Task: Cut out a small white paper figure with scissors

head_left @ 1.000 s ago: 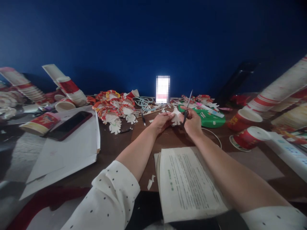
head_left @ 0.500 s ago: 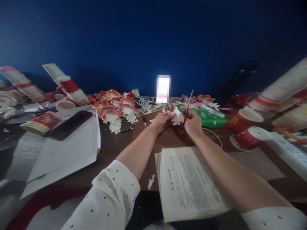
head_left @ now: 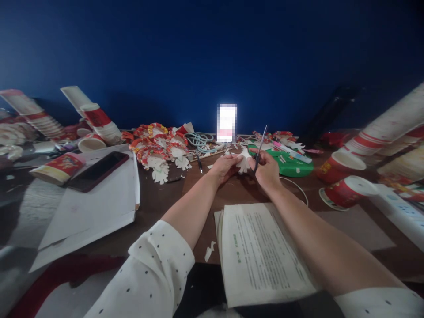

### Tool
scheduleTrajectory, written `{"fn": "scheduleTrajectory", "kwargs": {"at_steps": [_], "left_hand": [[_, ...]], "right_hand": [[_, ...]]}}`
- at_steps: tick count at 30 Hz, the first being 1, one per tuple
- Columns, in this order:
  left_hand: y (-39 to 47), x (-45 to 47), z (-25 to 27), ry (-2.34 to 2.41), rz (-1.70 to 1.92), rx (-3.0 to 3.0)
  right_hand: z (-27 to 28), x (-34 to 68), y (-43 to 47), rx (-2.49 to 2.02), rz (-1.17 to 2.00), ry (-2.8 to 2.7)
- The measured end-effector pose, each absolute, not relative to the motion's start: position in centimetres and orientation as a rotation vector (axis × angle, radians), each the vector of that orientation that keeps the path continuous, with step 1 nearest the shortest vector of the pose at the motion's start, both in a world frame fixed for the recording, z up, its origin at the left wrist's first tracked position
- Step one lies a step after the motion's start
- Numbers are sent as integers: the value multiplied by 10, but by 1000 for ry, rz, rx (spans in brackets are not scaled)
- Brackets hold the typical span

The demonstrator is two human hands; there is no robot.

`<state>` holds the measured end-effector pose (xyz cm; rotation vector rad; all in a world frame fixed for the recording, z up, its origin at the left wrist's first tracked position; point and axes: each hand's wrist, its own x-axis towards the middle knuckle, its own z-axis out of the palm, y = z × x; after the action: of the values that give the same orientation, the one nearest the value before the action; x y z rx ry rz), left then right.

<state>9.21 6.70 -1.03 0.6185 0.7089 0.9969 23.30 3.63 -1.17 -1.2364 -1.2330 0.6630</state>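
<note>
A white paper cutout (head_left: pixel 244 162) with a fringed lower edge is held at the middle of the desk. My left hand (head_left: pixel 227 168) pinches its left side between thumb and fingers. On its right side, my right hand (head_left: pixel 266 170) is closed around a slim pointed tool (head_left: pixel 262 140), dark at the lower end and silver toward its raised tip. Whether it is scissors or a knife I cannot tell. The fingers of my right hand are close to the cutout's edge; contact there is unclear. Below both wrists lies a printed booklet (head_left: pixel 261 251).
Red-and-white cut paper cups (head_left: pixel 159 145) lie in a heap left of centre, near a black pen (head_left: pixel 199 164). A phone (head_left: pixel 99 171) rests on white sheets (head_left: pixel 109 212). Green material (head_left: pixel 294 165), red paper cups (head_left: pixel 347 192) and a white power strip (head_left: pixel 402 212) are at right.
The view has shifted very slightly. Both hands keep hold of the same things in nearly the same place, with the cutout's fringe at a slightly different angle.
</note>
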Motion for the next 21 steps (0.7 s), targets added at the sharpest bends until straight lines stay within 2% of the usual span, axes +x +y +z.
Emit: {"fn": "scheduleTrajectory", "kwargs": {"at_steps": [21], "left_hand": [[65, 92, -6, 769, 1016, 598]], "right_hand": [[-11, 232, 35, -1245, 685, -1228]]}}
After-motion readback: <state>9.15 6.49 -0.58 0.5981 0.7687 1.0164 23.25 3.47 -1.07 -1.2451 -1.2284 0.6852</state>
